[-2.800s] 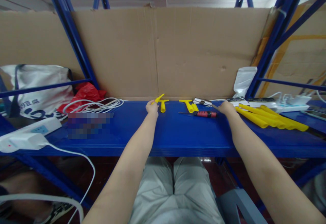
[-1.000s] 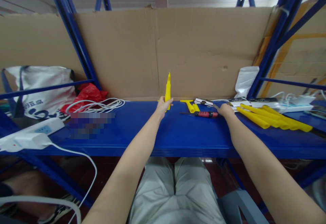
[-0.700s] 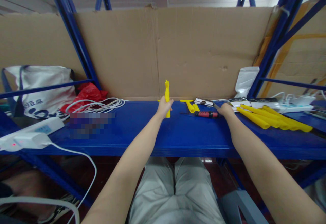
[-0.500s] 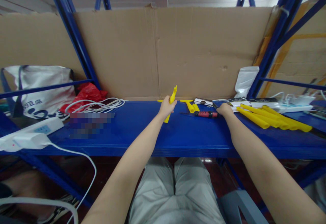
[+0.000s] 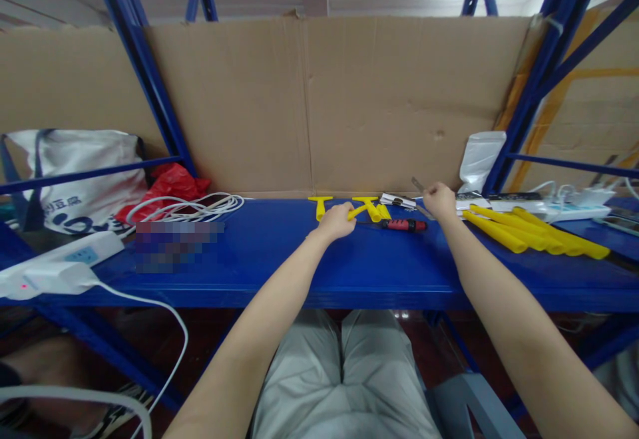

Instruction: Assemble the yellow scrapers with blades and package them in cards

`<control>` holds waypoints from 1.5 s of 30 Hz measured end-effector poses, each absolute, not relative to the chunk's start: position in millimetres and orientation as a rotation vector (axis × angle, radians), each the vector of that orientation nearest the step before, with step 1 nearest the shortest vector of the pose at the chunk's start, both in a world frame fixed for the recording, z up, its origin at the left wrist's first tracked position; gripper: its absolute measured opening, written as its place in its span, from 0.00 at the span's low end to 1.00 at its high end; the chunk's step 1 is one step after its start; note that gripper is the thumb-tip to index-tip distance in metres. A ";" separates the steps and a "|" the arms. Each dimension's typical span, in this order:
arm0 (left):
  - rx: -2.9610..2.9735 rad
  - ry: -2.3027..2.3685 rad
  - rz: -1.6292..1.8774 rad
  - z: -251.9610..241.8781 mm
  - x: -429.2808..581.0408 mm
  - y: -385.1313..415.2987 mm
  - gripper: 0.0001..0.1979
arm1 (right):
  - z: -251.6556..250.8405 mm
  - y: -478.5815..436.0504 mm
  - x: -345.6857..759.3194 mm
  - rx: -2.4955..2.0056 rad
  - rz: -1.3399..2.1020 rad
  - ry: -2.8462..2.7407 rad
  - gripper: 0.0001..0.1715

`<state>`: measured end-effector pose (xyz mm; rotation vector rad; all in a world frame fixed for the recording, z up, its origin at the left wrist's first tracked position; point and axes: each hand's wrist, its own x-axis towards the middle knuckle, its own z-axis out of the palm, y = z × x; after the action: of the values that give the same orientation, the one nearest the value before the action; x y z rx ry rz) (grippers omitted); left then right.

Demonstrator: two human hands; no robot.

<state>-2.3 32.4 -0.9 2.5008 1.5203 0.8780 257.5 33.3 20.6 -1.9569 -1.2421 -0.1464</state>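
Note:
My left hand (image 5: 337,221) is closed around a yellow plastic handle (image 5: 357,212), whose narrow end points right; the rest is hidden in the fist. My right hand (image 5: 440,201) pinches a thin, flat grey metal strip (image 5: 417,185) that sticks up to the left; its exact kind is unclear. Below those fingers shows another thin grey piece (image 5: 425,212). Between the hands lies a red and black screwdriver (image 5: 403,225). Behind my left hand are a yellow T-shaped piece (image 5: 320,207) and a second yellow T-shaped piece (image 5: 370,207).
Several yellow tubes (image 5: 536,231) lie on the blue shelf (image 5: 259,246) at right, before a white power strip (image 5: 579,211). White cable (image 5: 200,207), a red bag (image 5: 174,186) and a cloth bag (image 5: 84,173) sit at left. Cardboard (image 5: 374,106) stands behind.
My left hand has tilted the yellow handle from upright to pointing right, and come slightly nearer. My right hand has risen from the shelf with the grey metal strip.

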 end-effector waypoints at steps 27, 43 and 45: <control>2.388 1.661 0.998 0.4 -0.7 31.0 0.10 | 16.9 19.7 165.6 -1.333 0.855 -1.382 0.20; 2.351 1.659 1.008 4.8 -0.7 26.5 0.10 | 14.2 18.2 168.2 -1.401 0.601 -1.651 0.21; 2.346 1.653 1.017 4.9 -0.2 26.3 0.10 | 15.1 16.7 166.7 -1.410 0.618 -1.660 0.19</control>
<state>-0.2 26.3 4.9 2.3462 1.6534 1.0165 166.7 16.7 15.1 -1.4098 -1.6595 0.6177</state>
